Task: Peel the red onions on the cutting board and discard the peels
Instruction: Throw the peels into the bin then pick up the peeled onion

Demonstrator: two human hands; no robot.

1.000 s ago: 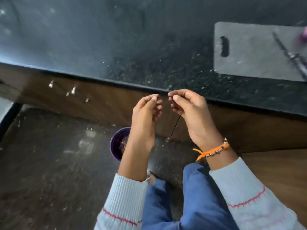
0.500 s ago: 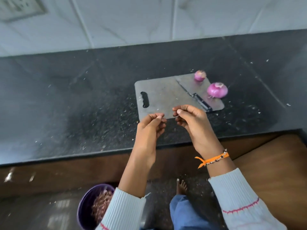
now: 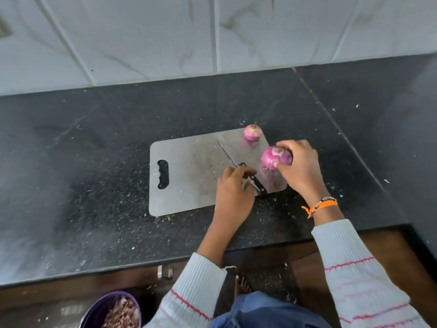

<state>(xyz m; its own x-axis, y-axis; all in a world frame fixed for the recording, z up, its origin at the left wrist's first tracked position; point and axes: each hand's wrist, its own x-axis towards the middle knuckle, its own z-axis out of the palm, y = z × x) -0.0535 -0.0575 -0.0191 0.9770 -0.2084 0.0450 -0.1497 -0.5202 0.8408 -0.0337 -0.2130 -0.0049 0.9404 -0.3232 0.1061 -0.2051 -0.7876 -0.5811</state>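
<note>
Both hands have left the counter edge and reached onto the board: the right hand [image 3: 299, 168] now grips the larger red onion [image 3: 276, 158] from its right side at the grey rectangular cutting board's [image 3: 189, 176] right edge. The left hand [image 3: 233, 190], fingers curled, closes on the black-handled knife [image 3: 250, 178] just left of it. A smaller red onion [image 3: 252, 132] sits at the far corner. A purple bucket of peels [image 3: 113, 311] stands on the floor.

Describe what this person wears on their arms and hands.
Both arms wear pale ribbed knit sleeves with thin red zigzag stripes, the left sleeve and the right sleeve. The right wrist carries an orange thread bracelet with small beads. The left hand and right hand are bare.
</note>
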